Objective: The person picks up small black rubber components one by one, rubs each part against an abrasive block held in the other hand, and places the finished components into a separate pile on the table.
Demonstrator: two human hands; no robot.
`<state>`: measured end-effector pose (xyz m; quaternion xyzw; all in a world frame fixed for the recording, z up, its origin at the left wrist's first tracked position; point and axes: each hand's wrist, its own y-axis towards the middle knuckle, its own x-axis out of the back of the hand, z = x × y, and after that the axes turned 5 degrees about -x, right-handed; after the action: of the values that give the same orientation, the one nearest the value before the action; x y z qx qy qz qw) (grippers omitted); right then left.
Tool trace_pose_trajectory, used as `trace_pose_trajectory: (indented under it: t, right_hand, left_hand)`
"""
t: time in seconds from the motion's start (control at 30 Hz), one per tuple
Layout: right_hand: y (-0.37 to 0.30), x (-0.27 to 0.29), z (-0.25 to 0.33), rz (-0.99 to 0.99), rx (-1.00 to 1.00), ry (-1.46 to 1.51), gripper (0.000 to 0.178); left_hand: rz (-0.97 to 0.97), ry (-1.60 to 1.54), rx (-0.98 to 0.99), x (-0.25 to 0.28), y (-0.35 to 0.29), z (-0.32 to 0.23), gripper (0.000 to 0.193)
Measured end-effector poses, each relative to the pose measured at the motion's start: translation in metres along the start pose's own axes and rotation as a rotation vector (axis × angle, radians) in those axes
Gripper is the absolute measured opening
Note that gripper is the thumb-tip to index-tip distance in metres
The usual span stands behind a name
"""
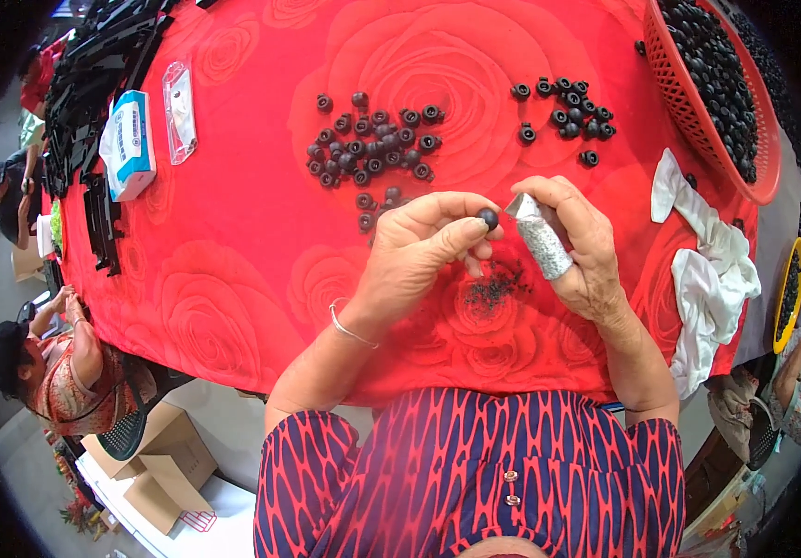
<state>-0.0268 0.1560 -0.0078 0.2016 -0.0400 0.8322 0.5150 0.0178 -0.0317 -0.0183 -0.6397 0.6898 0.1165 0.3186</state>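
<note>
Between the thumb and fingers of my left hand [414,244] is a small round black knob [488,218]. My right hand [591,246] is wrapped around a short, thick tool with a speckled silver covering [543,244]. Its flat greyish tip points at the knob, with a narrow gap seeming to lie between them; its exact kind is not clear. Fine black shavings [491,290] lie scattered on the cloth below both hands. Beyond my left hand sits a loose cluster of similar black knobs [377,147], and a smaller cluster [569,110] lies beyond my right hand.
A red floral cloth [261,186] covers the table. At far right stands a red basket [688,102] full of black knobs, with white gloves [712,279] nearer. Leftward are a tissue pack [135,153], a clear case [179,112] and long black parts [103,84]. People sit nearby.
</note>
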Motion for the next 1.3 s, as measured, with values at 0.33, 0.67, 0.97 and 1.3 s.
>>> trace_pose_trajectory:
  t: [0.33,0.67,0.97,1.3]
  right_hand:
    - [0.0004,-0.0046,-0.0006,-0.02,0.065,-0.138,0.032]
    - [0.0005,-0.0032,-0.0005,0.02,0.022,-0.099,0.027]
    - [0.001,-0.0013,-0.0033,0.031,0.055,-0.078,0.025]
    - [0.0041,0.0046,-0.0051,0.096,0.073,-0.043,0.025]
  left_hand:
    - [0.017,-0.055,0.021,0.0017,0.0002,0.0025,0.023]
    - [0.031,-0.049,0.029,0.003,0.0006,0.0041,0.024]
    - [0.016,-0.023,0.041,0.0028,0.0004,0.0034,0.023]
    - [0.032,-0.073,0.081,0.0028,-0.0009,0.003,0.022]
